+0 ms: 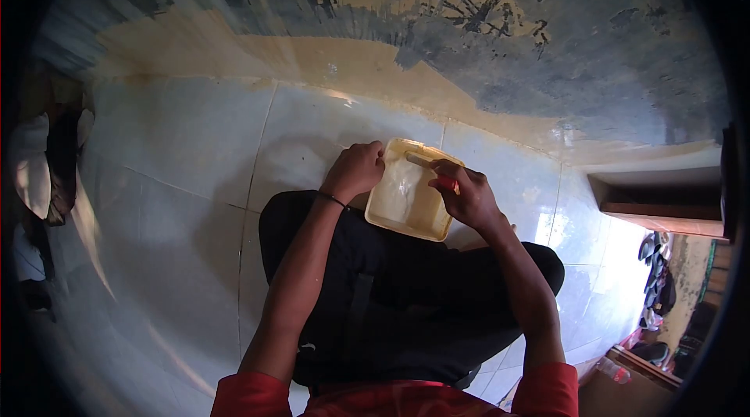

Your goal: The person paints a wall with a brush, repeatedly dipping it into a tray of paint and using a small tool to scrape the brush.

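A cream-coloured, squarish plastic container (376, 218) stands in front of my crossed legs, with a whitish, wet-looking layer on its inside. My left hand (355, 173) is closed at its upper left rim, fingertips right at the edge. In my right hand (471, 200), over the container's right side, the fingers wrap round a red-handled tool (445, 182). Its flat, pale head (419, 160) points left into the container near the far rim. The exact kind of tool is hard to make out, as the fingers cover part of it.
Pale floor tiles (180, 128) surround me. Ahead rises a wall (594, 50) with grey and beige patches and dark marks. Cloth items (47, 159) hang or lie at the far left. To the right are a wooden ledge (664, 211), a pile of dark things (660, 276) and a plastic bottle (615, 371).
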Motion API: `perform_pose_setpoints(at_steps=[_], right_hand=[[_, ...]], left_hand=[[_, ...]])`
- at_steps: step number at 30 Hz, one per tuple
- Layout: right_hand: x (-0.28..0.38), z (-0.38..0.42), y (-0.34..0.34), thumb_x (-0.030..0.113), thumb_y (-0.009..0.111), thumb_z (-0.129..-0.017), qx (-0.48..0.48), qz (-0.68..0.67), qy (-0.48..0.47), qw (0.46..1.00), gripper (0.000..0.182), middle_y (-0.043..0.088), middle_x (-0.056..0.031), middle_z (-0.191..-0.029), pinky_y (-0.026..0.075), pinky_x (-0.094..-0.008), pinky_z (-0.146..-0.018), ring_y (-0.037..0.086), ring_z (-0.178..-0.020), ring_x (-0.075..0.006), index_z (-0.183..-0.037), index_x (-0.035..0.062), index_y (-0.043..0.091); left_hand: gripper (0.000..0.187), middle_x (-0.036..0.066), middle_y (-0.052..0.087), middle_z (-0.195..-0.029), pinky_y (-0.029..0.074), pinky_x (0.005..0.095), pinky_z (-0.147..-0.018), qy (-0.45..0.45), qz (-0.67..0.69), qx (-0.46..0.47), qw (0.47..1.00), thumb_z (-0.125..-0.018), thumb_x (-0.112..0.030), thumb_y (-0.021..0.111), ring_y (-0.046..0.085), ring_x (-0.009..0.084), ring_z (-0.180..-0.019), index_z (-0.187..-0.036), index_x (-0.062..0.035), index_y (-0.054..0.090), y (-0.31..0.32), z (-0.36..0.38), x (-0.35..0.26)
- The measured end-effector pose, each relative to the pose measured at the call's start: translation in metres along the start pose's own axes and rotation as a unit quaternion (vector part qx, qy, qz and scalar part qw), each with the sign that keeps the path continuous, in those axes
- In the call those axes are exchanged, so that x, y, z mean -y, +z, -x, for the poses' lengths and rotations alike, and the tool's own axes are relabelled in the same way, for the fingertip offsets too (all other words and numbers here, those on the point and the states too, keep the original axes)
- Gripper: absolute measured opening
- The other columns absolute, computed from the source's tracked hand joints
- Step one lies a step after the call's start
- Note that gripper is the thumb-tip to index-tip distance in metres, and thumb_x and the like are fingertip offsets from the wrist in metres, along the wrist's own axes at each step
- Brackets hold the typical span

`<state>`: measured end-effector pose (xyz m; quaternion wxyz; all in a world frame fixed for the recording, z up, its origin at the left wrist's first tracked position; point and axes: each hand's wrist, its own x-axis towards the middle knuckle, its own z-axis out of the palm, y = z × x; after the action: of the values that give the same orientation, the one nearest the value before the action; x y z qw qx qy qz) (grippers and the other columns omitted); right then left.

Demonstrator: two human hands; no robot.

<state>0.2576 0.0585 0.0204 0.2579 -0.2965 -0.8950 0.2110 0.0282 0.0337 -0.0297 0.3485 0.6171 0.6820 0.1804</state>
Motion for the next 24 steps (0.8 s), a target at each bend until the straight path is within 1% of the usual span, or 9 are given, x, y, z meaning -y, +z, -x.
perform_pose_setpoints(at_steps=[2, 6, 8, 9, 12, 14, 18, 20, 24], right_hand=[[-0.008, 0.004, 0.006, 0.006, 0.069, -0.075, 0.015, -0.038, 0.066, 0.997, 0.03, 0.066, -0.0106, -0.095, 0.055, -0.037, -0.062, 0.067, -0.076, -0.0301, -0.099, 0.006, 0.051], [-0.003, 0.001, 0.011, 0.006, 0.069, -0.076, -0.025, -0.075, 0.063, 0.995, 0.029, 0.065, -0.0106, -0.092, 0.055, -0.0376, -0.064, 0.066, -0.079, -0.0304, -0.099, 0.0059, 0.052], [0.004, 0.004, 0.013, 0.006, 0.069, -0.075, -0.01, -0.057, 0.02, 0.998, 0.028, 0.064, -0.0103, -0.092, 0.055, -0.0362, -0.067, 0.065, -0.084, -0.0292, -0.098, 0.0061, 0.052], [0.004, 0.006, 0.016, 0.004, 0.068, -0.074, 0.023, -0.055, -0.015, 0.998, 0.029, 0.063, -0.0104, -0.099, 0.055, -0.0349, -0.069, 0.064, -0.09, -0.0282, -0.098, 0.0081, 0.053], [0.01, 0.014, 0.023, 0.003, 0.066, -0.072, 0.078, -0.042, -0.077, 0.993, 0.028, 0.06, -0.0091, -0.107, 0.056, -0.0348, -0.069, 0.063, -0.092, -0.0273, -0.096, 0.0098, 0.054], [0.014, 0.018, 0.027, 0.003, 0.065, -0.07, 0.092, -0.046, -0.078, 0.992, 0.029, 0.058, -0.0088, -0.112, 0.057, -0.0354, -0.068, 0.063, -0.093, -0.027, -0.096, 0.0109, 0.054], [0.028, 0.013, 0.026, 0.006, 0.066, -0.076, 0.081, -0.079, -0.053, 0.992, 0.026, 0.063, -0.0099, -0.101, 0.058, -0.0355, -0.067, 0.066, -0.083, -0.0289, -0.097, 0.0088, 0.053], [0.034, 0.011, 0.023, 0.009, 0.066, -0.08, 0.076, -0.138, 0.017, 0.987, 0.024, 0.065, -0.0102, -0.089, 0.056, -0.0361, -0.065, 0.066, -0.077, -0.0313, -0.099, 0.0071, 0.051], [0.037, 0.007, 0.018, 0.013, 0.064, -0.084, 0.055, -0.166, 0.08, 0.981, 0.023, 0.066, -0.0109, -0.084, 0.054, -0.0371, -0.063, 0.066, -0.076, -0.0307, -0.101, 0.0059, 0.05]], left_hand=[[0.019, 0.02, 0.064, -0.083, 0.049, 0.0426, -0.071, 0.008, 0.003, -0.005, 1.0, -0.082, -0.015, 0.053, 0.062, 0.0364, -0.079, -0.094, -0.002, 0.06, 0.001, 0.0, 0.001], [0.019, 0.021, 0.064, -0.083, 0.049, 0.0432, -0.071, 0.011, 0.002, -0.006, 1.0, -0.082, -0.015, 0.052, 0.062, 0.0368, -0.079, -0.093, -0.0019, 0.06, 0.0, 0.001, 0.001], [0.019, 0.02, 0.064, -0.083, 0.049, 0.043, -0.07, 0.023, 0.001, -0.011, 1.0, -0.082, -0.016, 0.052, 0.062, 0.0369, -0.079, -0.093, -0.0019, 0.06, 0.002, 0.0, 0.005], [0.019, 0.02, 0.064, -0.082, 0.049, 0.0428, -0.07, 0.034, -0.001, -0.014, 0.999, -0.082, -0.016, 0.052, 0.062, 0.0369, -0.078, -0.092, -0.0019, 0.059, 0.002, 0.001, 0.004], [0.018, 0.02, 0.064, -0.082, 0.049, 0.042, -0.069, 0.014, 0.01, -0.009, 1.0, -0.082, -0.016, 0.053, 0.062, 0.0368, -0.078, -0.091, -0.0019, 0.059, 0.001, 0.001, 0.003], [0.018, 0.02, 0.064, -0.082, 0.049, 0.0417, -0.069, 0.013, 0.012, -0.014, 1.0, -0.082, -0.016, 0.053, 0.062, 0.0367, -0.078, -0.091, -0.0019, 0.059, 0.001, 0.001, 0.002], [0.02, 0.02, 0.064, -0.081, 0.049, 0.0416, -0.07, 0.007, 0.006, -0.011, 1.0, -0.082, -0.018, 0.053, 0.062, 0.0364, -0.078, -0.091, -0.002, 0.059, 0.002, -0.001, 0.003], [0.021, 0.02, 0.064, -0.081, 0.049, 0.0416, -0.069, 0.01, 0.006, -0.011, 1.0, -0.082, -0.019, 0.053, 0.062, 0.0364, -0.077, -0.091, -0.0018, 0.059, 0.002, -0.001, 0.004], [0.021, 0.021, 0.063, -0.081, 0.049, 0.0418, -0.07, -0.005, 0.012, 0.011, 1.0, -0.082, -0.018, 0.052, 0.062, 0.0371, -0.077, -0.091, -0.0011, 0.059, -0.001, -0.001, 0.0]])
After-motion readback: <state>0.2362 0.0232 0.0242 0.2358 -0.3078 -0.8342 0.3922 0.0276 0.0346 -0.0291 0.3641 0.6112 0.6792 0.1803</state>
